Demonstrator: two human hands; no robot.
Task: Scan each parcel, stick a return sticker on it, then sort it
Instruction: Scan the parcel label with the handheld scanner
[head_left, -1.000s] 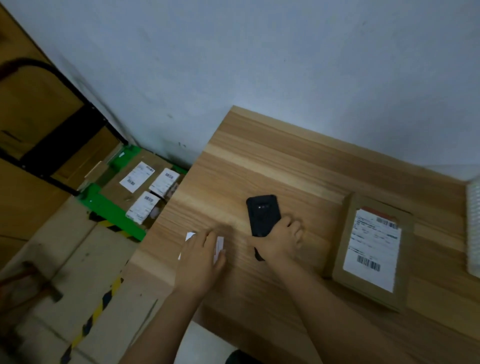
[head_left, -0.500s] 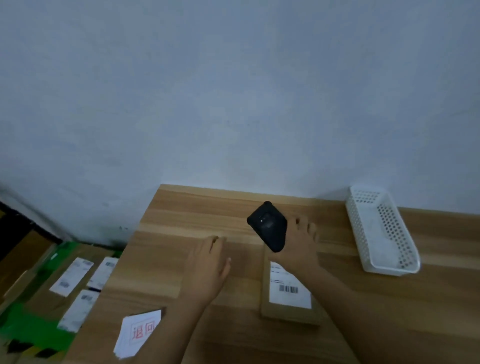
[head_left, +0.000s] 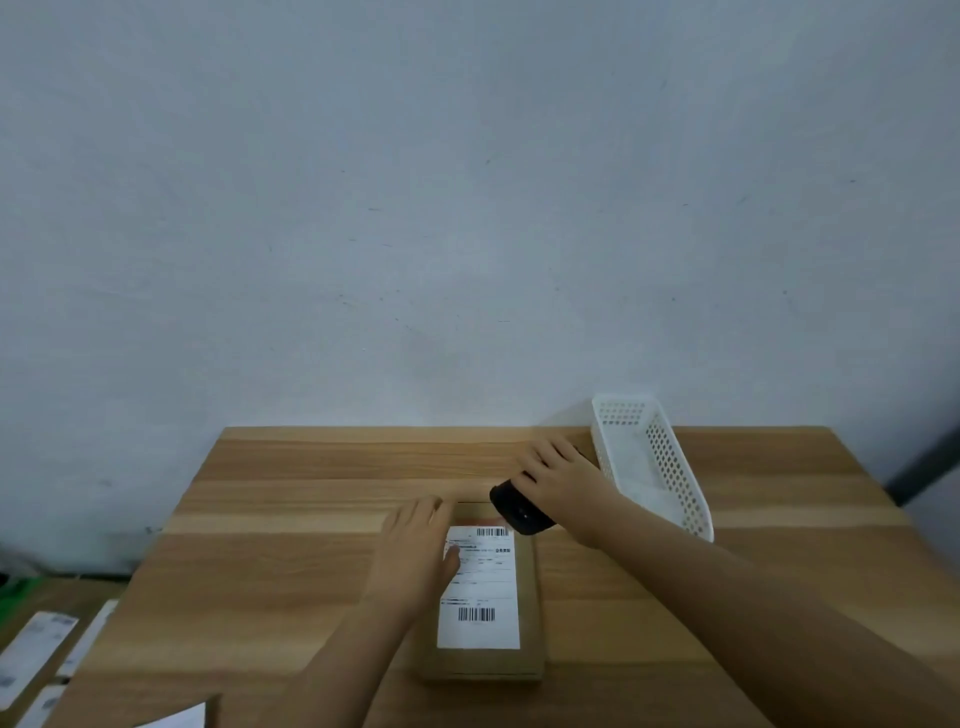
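Note:
A flat brown cardboard parcel (head_left: 527, 657) lies on the wooden table (head_left: 270, 519), its white shipping label (head_left: 480, 587) with barcodes facing up. My left hand (head_left: 415, 553) rests flat on the parcel's left side, fingers spread, partly covering the label edge. My right hand (head_left: 563, 480) grips a black handheld scanner (head_left: 519, 512) just above the parcel's far right corner, its front end towards the label. A stack of white return stickers (head_left: 176, 719) shows at the table's near left corner.
A white perforated plastic basket (head_left: 670, 467) stands at the back right of the table, just right of my right hand. Several labelled parcels (head_left: 31, 654) lie low at the far left beside the table. A plain wall rises behind the table.
The view has swung right and up. My left hand moved from the sticker stack onto the parcel. My right hand carried the scanner over to the parcel's far end.

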